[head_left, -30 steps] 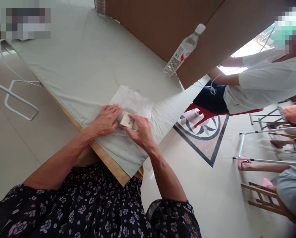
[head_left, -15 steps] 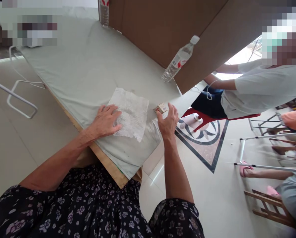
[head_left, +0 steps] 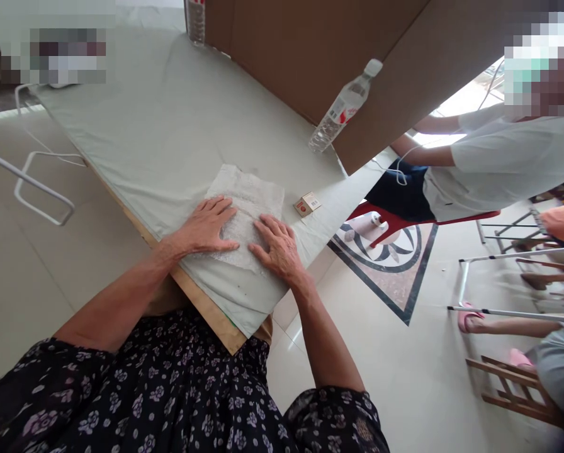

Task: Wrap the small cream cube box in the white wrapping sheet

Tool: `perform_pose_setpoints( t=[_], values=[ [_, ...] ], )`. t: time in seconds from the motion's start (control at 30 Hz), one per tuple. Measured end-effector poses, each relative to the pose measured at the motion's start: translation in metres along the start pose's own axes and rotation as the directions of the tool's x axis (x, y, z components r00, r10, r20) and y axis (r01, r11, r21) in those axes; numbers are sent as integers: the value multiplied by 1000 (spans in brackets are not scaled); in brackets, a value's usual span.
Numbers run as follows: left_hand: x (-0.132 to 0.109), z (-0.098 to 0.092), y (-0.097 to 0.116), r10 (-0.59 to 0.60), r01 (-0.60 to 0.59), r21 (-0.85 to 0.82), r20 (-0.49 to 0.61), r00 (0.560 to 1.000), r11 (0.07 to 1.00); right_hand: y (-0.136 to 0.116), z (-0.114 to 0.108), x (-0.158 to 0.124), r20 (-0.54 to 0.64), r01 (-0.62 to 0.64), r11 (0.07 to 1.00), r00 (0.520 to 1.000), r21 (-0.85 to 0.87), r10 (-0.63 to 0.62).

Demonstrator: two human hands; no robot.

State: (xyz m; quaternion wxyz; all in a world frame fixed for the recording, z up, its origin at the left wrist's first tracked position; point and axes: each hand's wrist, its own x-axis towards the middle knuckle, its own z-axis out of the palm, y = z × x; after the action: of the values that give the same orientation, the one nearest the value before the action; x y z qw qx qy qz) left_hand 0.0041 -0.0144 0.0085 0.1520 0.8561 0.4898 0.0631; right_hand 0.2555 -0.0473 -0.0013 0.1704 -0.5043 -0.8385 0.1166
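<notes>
A whitish, crinkled square sheet (head_left: 248,195) that looks like bubble wrap lies flat on the pale green tablecloth. My left hand (head_left: 209,228) rests on its left side, fingers spread. On the sheet's right side lies my right hand (head_left: 278,248), also with fingers apart. Neither hand grips anything. Just beyond my right hand, a small beige box (head_left: 307,204) with a reddish-brown print sits on the cloth, touched by neither hand.
A clear bottle (head_left: 341,113) stands beside a large brown cardboard panel (head_left: 301,56); another bottle (head_left: 196,22) is at its far left end. The table's wooden edge (head_left: 211,321) is near me. At the right, a person in a white shirt (head_left: 508,160) sits on a red chair.
My right hand has moved left from the small box onto the sheet and now lies flat. The box stays on the table, turned slightly. My left hand has shifted slightly on the sheet.
</notes>
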Motion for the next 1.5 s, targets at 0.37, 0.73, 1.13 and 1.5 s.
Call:
perform_pose_setpoints(
  t=[0.37, 0.73, 1.13, 1.5],
  values=[
    [-4, 2, 0, 0, 0, -15, -12, 1000, 1000, 39, -3, -12, -438, -230, 969, 865, 86, 244],
    [-4, 7, 0, -5, -3, -101, -83, 997, 995, 96, -7, 34, -478, -335, 838, 702, 431, 527],
    [-4, 5, 4, -51, 43, -120, -63, 997, 992, -14, 19, 47, -106, -91, 951, 986, 294, 127],
    [-3, 9, 1, -19, 3, -148, -110, 994, 989, -15, 20, 44, -101, -99, 943, 985, 317, 137]
  ],
)
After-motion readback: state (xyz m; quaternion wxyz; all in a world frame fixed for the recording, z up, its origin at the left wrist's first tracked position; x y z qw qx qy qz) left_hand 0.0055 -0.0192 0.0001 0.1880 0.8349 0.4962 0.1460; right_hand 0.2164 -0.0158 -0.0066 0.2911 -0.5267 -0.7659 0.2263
